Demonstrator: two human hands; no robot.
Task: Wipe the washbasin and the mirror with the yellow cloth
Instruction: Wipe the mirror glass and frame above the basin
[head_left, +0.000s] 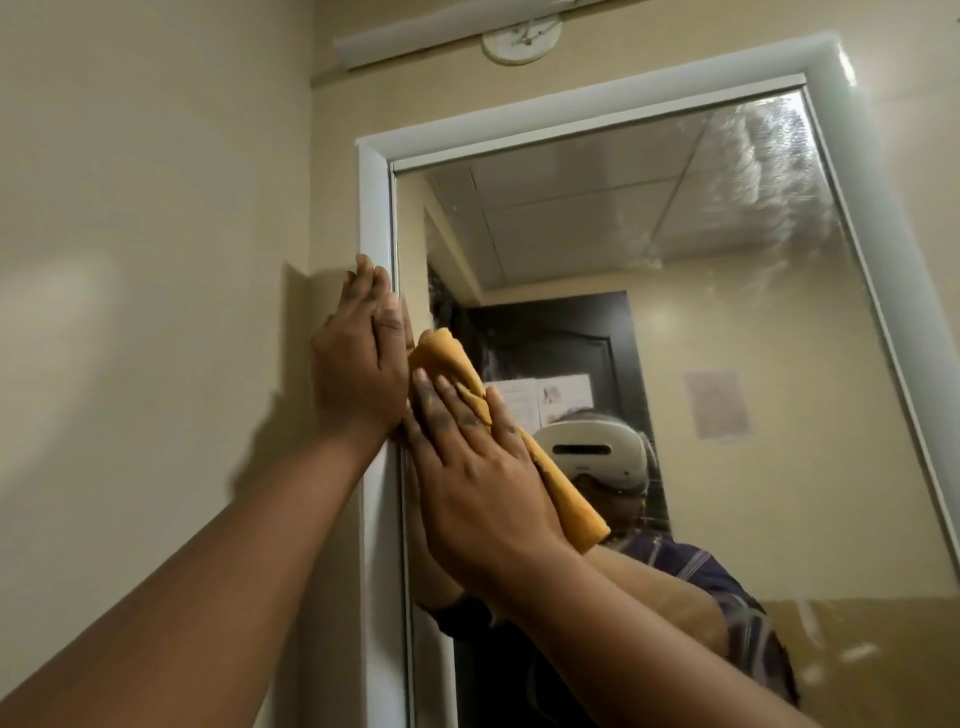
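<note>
1. Glass first: the mirror (701, 364) is the biggest thing here, a tall smooth pane in a pale, rounded white frame (375, 208) set on a matt cream wall (156, 260). Its upper right corner shows cloudy, streaky smears, so I judge that part is not yet wiped. The risk there is plain: a cloth that is damp or already dirty could spread those streaks rather than lift them.

2. Yellow cloth (566, 493): soft, nappy fabric folded into a long thick pad, lying flat against the glass near the mirror's left edge. One end sticks up past the hand, the other hangs below it (a loose end could slip free or drag on a fast stroke).

3. Right hand (478, 467): its fingers (447, 400) are straight and slightly spread, pressing the cloth onto the glass without curling round it. With nothing pinched, the pad could slide out from under the palm, and bare fingertips running over its edge would leave prints.

4. Left hand (358, 358): flat and relaxed, fingers together, resting on the frame and the wall just beside it as a brace. Leaning hard here might strain the frame.

5. The washbasin is out of view, so its state cannot be told.
</note>
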